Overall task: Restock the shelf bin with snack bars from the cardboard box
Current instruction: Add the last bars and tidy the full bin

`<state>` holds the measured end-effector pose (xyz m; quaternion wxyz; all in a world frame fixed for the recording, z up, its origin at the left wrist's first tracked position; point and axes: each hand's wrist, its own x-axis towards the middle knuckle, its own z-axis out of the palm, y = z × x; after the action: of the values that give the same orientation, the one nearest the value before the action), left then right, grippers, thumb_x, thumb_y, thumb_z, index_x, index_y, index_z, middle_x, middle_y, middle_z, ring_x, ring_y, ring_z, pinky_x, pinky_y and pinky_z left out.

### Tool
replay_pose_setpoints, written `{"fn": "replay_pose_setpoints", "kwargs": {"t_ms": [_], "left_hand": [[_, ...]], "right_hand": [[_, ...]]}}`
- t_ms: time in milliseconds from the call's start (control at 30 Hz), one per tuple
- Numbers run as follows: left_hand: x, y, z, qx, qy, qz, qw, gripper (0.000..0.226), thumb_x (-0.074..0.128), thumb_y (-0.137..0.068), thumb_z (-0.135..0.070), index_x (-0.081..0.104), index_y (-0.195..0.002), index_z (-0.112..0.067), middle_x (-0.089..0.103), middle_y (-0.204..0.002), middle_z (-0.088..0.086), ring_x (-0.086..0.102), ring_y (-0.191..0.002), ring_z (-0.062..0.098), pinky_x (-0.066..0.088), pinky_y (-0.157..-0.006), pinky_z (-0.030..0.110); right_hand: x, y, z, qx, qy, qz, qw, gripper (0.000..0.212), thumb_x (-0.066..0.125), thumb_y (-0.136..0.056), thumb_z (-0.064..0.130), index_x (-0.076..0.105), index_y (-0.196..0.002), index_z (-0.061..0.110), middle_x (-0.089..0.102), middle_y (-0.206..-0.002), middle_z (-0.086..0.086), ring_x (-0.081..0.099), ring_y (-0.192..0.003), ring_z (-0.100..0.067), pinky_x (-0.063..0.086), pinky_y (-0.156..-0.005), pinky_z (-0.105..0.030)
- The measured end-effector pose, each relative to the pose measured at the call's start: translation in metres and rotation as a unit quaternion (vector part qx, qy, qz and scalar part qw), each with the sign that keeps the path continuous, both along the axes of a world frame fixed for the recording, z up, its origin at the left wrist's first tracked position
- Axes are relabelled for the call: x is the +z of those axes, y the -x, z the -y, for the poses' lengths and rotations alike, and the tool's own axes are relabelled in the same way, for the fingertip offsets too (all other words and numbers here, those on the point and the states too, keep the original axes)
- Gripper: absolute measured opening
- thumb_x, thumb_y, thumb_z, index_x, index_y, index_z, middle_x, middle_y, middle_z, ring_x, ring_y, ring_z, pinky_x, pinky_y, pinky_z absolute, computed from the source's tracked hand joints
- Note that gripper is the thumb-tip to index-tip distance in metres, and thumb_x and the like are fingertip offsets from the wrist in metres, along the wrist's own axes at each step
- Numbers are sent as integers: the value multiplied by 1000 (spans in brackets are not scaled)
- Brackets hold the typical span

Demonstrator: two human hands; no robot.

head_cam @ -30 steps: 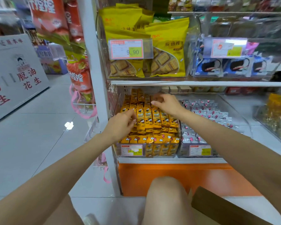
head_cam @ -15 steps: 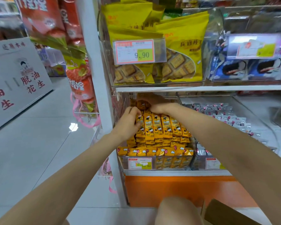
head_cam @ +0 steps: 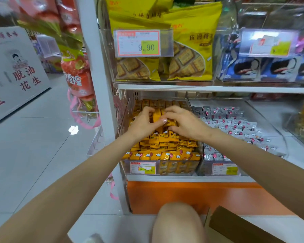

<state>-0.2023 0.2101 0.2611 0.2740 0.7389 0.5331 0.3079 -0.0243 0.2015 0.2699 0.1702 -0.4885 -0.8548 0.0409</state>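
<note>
A clear shelf bin (head_cam: 125, 118) on the low shelf holds rows of orange-yellow snack bars (head_cam: 165, 142). Both my hands are inside it, over the middle rows. My left hand (head_cam: 142, 122) curls its fingers round a small bunch of bars from the left. My right hand (head_cam: 184, 124) grips the same bunch from the right, its thumb on top. The bars right under my hands are hidden. A flap of the cardboard box (head_cam: 235, 225) shows at the bottom right beside my knee (head_cam: 179, 223).
A second clear bin of silver-wrapped snacks (head_cam: 235, 125) stands right of the orange one. Yellow biscuit bags (head_cam: 188, 50) fill the shelf above. A white shelf upright (head_cam: 102, 102) and hanging red packs (head_cam: 75, 76) are at left, with tiled aisle floor beyond.
My hands have come together from apart onto one bunch of bars in the middle of the bin. The camera has moved closer to the shelf.
</note>
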Motion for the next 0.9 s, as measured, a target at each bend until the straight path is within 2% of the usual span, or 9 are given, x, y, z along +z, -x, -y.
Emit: {"fn": "replay_pose_setpoints", "kwargs": {"t_ms": [100,167,233,367,433,533,700,800,900], "left_hand": [[2,-2,-2,23,-1,-45,999,44,59,-88,-41,47,-120,-13,57,-121,10,53,-112,26,44,-89,34],[6,-4,-4,36,5,-61,997,40,61,-86,-43,47,-110,-14,61,-109,9,58,-101,26,48,-83,38],[11,-9,-5,52,23,-71,996,49,63,-83,-46,45,-113,-12,60,-110,10,59,-101,28,50,-83,40],[16,-15,-16,75,104,-8,992,74,74,-75,-41,38,-129,-4,54,-126,14,53,-116,32,47,-95,44],[14,-15,-26,73,124,26,989,73,80,-67,-37,45,-123,-6,60,-116,14,59,-107,33,51,-90,47],[9,-12,-34,71,151,74,983,69,81,-59,-28,46,-115,-7,63,-108,18,63,-95,36,53,-84,50],[24,-17,-2,58,144,102,983,77,71,-79,-16,21,-136,-4,47,-115,10,54,-112,28,45,-98,42],[27,-1,5,38,141,159,976,73,69,-80,-7,20,-134,-5,50,-120,11,55,-111,28,46,-98,44],[32,21,15,-5,119,193,974,65,69,-78,1,25,-122,-19,51,-113,12,60,-102,27,54,-87,41]], "right_hand": [[3,-4,8,-15,49,-39,998,45,58,-83,13,59,-124,31,47,-139,2,48,-121,-15,41,-100,-36],[9,-3,4,-66,41,-112,991,32,57,-85,20,65,-114,33,59,-126,3,60,-97,-11,49,-84,-34],[12,-1,-7,-141,42,-170,974,25,58,-88,33,65,-112,27,67,-110,0,60,-73,-12,49,-71,-31],[13,10,-25,-226,162,-157,948,48,60,-83,55,62,-103,12,60,-91,-4,55,-82,-20,41,-60,-27],[13,15,-27,-243,194,-183,933,47,66,-80,52,57,-98,10,55,-87,-4,52,-83,-20,39,-59,-27],[12,16,-28,-259,205,-273,903,50,76,-75,40,60,-104,3,64,-90,-8,57,-77,-21,49,-66,-34],[26,15,-13,-226,199,-373,878,35,79,-73,30,54,-90,12,61,-85,-3,51,-54,-14,47,-58,-26],[31,7,-3,-197,244,-406,858,67,79,-73,29,43,-123,2,64,-106,-9,64,-67,-21,54,-76,-35],[26,4,10,-108,277,-453,841,76,73,-78,8,28,-139,11,66,-109,-10,70,-81,-25,58,-61,-30]]}}
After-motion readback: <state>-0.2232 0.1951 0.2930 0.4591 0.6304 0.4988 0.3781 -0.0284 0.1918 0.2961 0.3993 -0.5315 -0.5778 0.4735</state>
